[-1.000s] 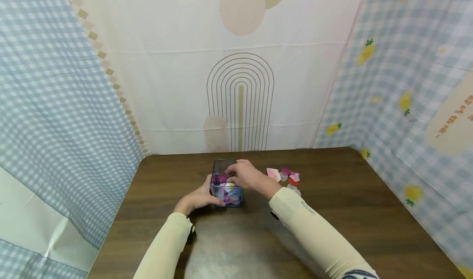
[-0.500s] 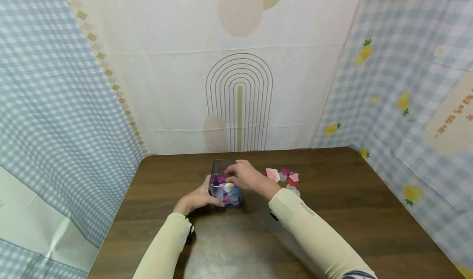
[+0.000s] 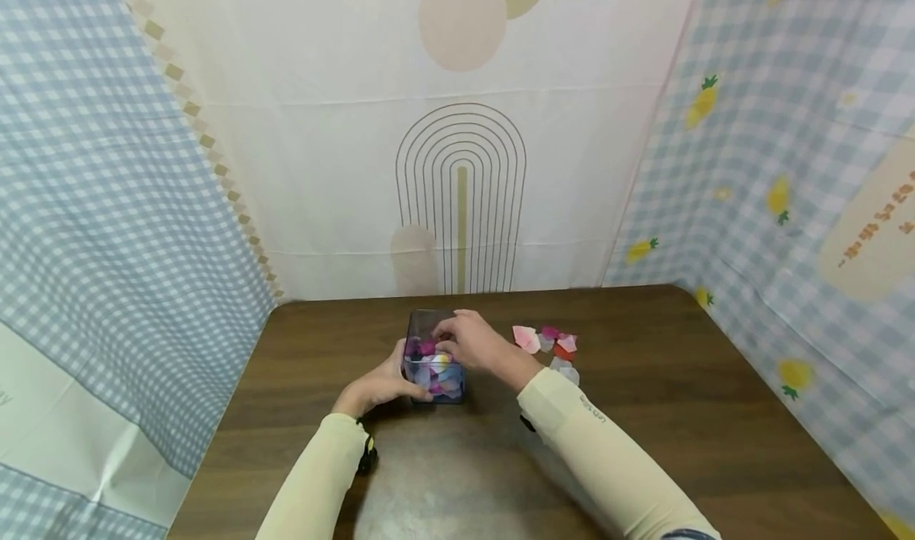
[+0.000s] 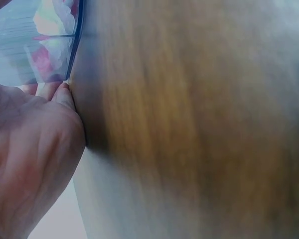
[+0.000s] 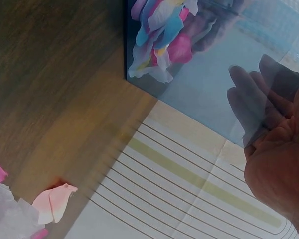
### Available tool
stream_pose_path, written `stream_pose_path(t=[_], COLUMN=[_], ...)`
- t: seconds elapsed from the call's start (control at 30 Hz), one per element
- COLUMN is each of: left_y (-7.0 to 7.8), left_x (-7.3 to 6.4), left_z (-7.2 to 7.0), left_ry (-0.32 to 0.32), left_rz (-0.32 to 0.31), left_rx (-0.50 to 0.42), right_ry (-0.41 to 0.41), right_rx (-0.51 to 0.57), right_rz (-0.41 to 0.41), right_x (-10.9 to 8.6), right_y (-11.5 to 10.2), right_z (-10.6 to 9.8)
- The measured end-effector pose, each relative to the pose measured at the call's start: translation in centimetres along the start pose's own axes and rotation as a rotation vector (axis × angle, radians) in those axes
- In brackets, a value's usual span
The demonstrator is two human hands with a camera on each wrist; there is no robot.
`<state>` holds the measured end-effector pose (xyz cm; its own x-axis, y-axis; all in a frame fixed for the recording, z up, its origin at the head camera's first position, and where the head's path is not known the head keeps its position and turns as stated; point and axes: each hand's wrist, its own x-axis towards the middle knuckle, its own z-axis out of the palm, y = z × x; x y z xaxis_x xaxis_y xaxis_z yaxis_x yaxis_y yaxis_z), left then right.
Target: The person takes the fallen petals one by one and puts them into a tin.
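Clear plastic box (image 3: 427, 322) on brown table (image 3: 643, 413), clasped in left hand (image 3: 383, 379); right hand (image 3: 470, 340) inside above petals (image 5: 178, 49), fingertips (image 5: 235, 72) apart, seen through wall (image 5: 199, 102) only from right wrist; palm (image 5: 281, 174) hidden from head view.

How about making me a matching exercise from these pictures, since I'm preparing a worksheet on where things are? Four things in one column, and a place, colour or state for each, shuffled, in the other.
Column one:
1. left hand
2. right hand
3. loose petals
4. table

Column two:
A. brown, with a wood-grain look
B. fingers inside the see-through box
C. lying apart from the box, on its right in the head view
D. gripping the box from its left in the head view

Right pairs: 1-D, 2-B, 3-C, 4-A
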<state>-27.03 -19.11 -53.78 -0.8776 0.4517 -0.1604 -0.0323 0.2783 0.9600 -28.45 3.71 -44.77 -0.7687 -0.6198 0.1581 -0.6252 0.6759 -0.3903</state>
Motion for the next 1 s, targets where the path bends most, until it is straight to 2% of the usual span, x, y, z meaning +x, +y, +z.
stream_pose_path(t=[0.33,0.63,0.73,0.83,1.0], left_y=[0.2,0.1,0.1,0.2,0.2], left_x=[-0.1,-0.1,0.0,-0.1,-0.3], left_z=[-0.1,-0.1,-0.1,0.0,0.3], left_ry=[-0.003,0.005,0.014,0.023,0.031], left_rz=[-0.003,0.005,0.011,0.018,0.009], left_rx=[-0.016,0.001,-0.003,-0.006,0.001], right_ry=[0.001,0.056,0.120,0.223,0.361], right_rx=[0.009,-0.015,-0.014,-0.002,0.026], right_rz=[0.008,-0.004,-0.053,-0.086,-0.022], right_x=[0.0,-0.6,-0.8,-1.7,-4.7], right_y=[-0.3,0.2,0.6,1.3,3.2], right_z=[-0.2,-0.1,-0.2,-0.6,-2.1])
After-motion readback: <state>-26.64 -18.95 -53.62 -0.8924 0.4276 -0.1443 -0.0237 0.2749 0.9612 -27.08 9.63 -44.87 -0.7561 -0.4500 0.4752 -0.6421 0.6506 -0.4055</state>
